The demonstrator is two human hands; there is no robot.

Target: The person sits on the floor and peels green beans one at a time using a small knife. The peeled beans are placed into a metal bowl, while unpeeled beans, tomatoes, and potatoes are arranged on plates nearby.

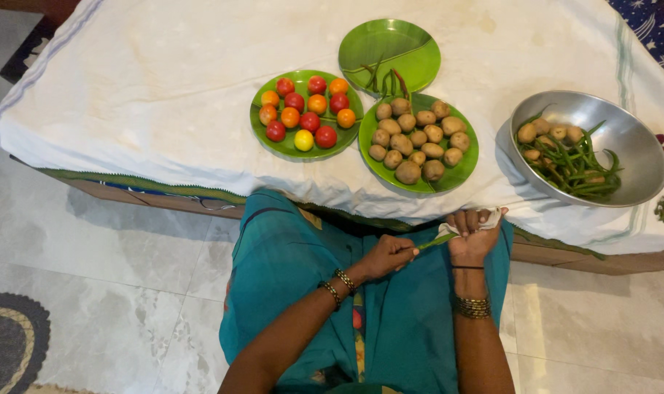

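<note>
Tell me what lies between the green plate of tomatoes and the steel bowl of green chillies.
In the head view, a round green plate heaped with small brown potatoes lies between the tomato plate and the steel bowl.

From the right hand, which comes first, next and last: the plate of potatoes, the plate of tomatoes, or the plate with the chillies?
Measured from the right hand:
1. Plate of potatoes, on the cloth just above the hand, near the table edge.
2. Plate of tomatoes, further left.
3. Plate with the chillies, at the back, deepest on the table.
</note>
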